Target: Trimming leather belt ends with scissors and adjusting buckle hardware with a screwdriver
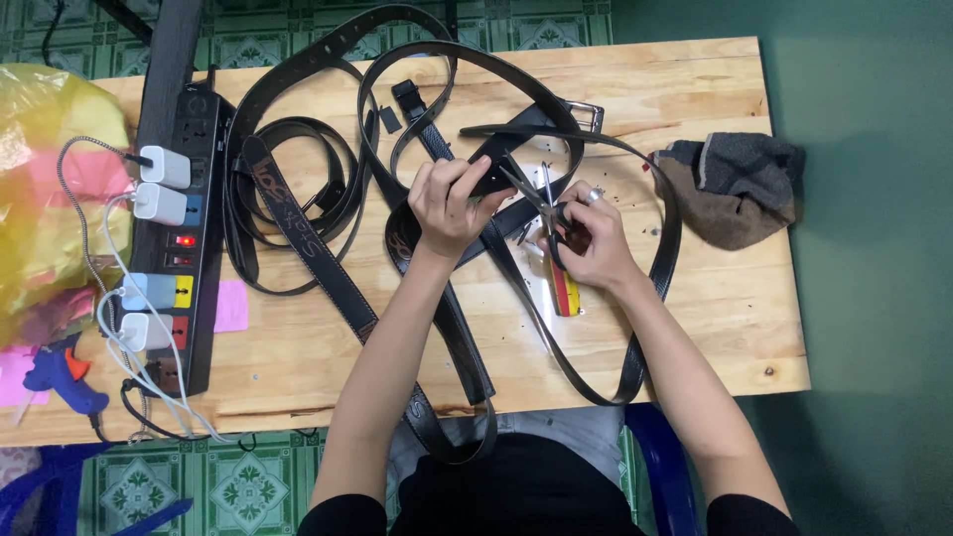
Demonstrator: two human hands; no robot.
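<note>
Belt end is pinched in my left hand near the desk's far edge, and the open scissors gripped in my right hand could nick my fingers if it slips

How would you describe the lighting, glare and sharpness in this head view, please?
Head view: even, soft light with only faint shadows under the black belts on the wooden table; mild glare on the metal buckle and the scissors; left hand and right hand look sharp, without obvious motion blur; the yellow plastic bag is cut off by the frame edge.
</note>
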